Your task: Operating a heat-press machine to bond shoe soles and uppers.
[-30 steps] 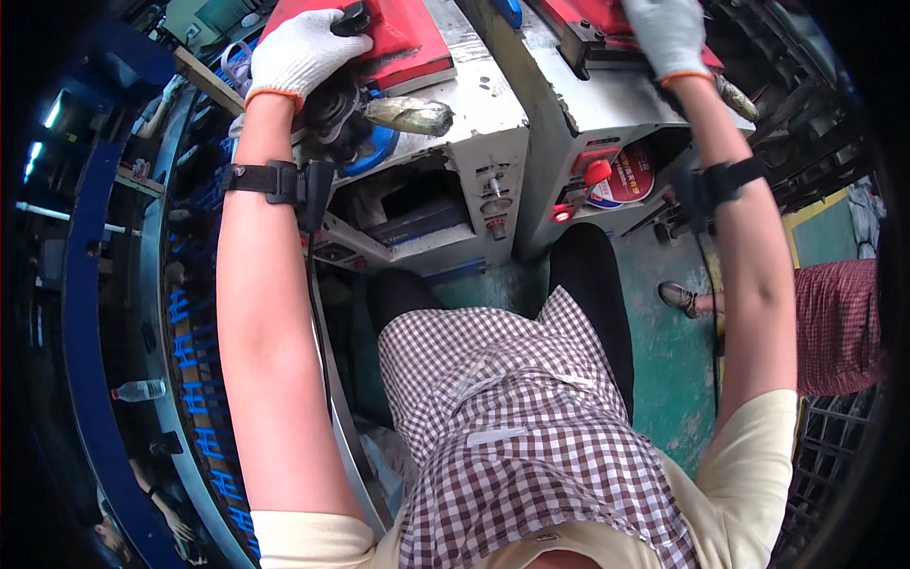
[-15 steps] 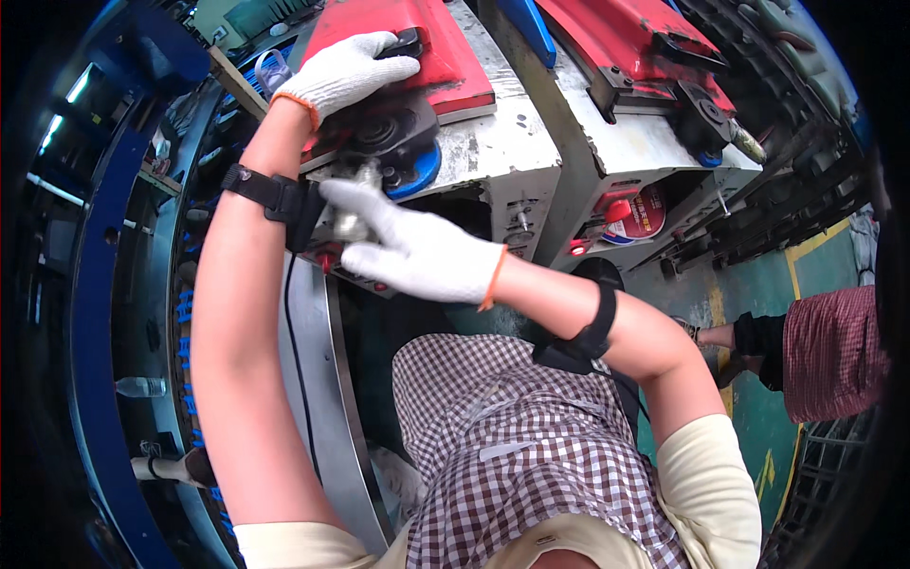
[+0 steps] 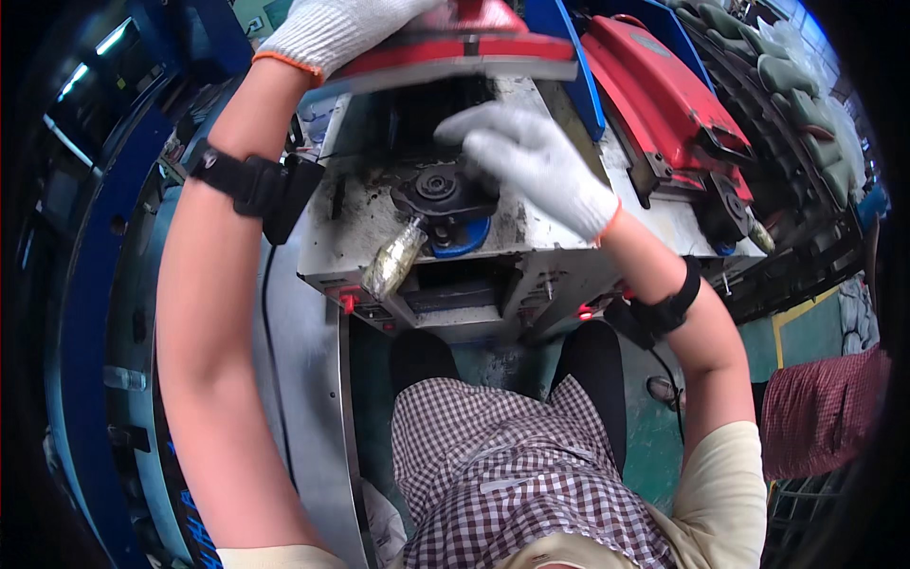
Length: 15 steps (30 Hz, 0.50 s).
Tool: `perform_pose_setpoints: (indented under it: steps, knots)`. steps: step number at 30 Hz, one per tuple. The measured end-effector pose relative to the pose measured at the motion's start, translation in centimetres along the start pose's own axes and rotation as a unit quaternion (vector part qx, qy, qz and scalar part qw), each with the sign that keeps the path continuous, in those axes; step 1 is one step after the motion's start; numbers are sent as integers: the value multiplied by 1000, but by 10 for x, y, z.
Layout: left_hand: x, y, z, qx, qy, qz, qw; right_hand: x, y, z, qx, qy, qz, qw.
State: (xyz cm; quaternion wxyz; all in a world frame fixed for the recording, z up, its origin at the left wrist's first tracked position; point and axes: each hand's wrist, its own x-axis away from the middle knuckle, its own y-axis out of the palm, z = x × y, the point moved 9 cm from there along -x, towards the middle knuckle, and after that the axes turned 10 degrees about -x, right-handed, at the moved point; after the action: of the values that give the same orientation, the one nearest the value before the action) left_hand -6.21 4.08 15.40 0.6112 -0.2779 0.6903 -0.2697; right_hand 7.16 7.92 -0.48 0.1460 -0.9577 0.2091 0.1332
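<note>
At the top edge, my left hand (image 3: 346, 28) in a white knitted glove is closed at the red lid (image 3: 445, 52) of a white machine (image 3: 355, 228). The lid is raised, and my left fingertips are partly cut off. My gloved right hand (image 3: 540, 166) hovers over the machine's dark opening (image 3: 417, 114). Its fingers are stretched out, slightly blurred, and hold nothing visible. In front of the opening sits a black latch (image 3: 438, 185) with a shiny wrapped handle (image 3: 396, 258) pointing toward me.
To the right stands a second machine with a lowered red lid (image 3: 654, 95). Beyond it, a dark rack (image 3: 806, 104) carries several grey-green pieces. A metal surface (image 3: 308, 360) runs along my left, beside a blue frame (image 3: 90, 313). A person's dark red checked cloth (image 3: 820, 412) shows at right.
The red lid has swung up with my left hand, baring the dark opening. My right hand has left the latch handle area and moved right and up. The wrapped handle now points toward me.
</note>
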Motion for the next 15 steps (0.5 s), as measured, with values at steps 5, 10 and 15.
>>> perform_pose_setpoints:
  steps: [5,10,15]
  knots:
    - [19,-13,7,-222,99,209,947,-104,-54,66,283,50,79,955]
    - [1,-22,-9,-221,33,173,959,-160,-5,97,444,126,-6,887]
    - [29,-24,-10,-269,66,143,950,-163,-14,102,430,80,12,899]
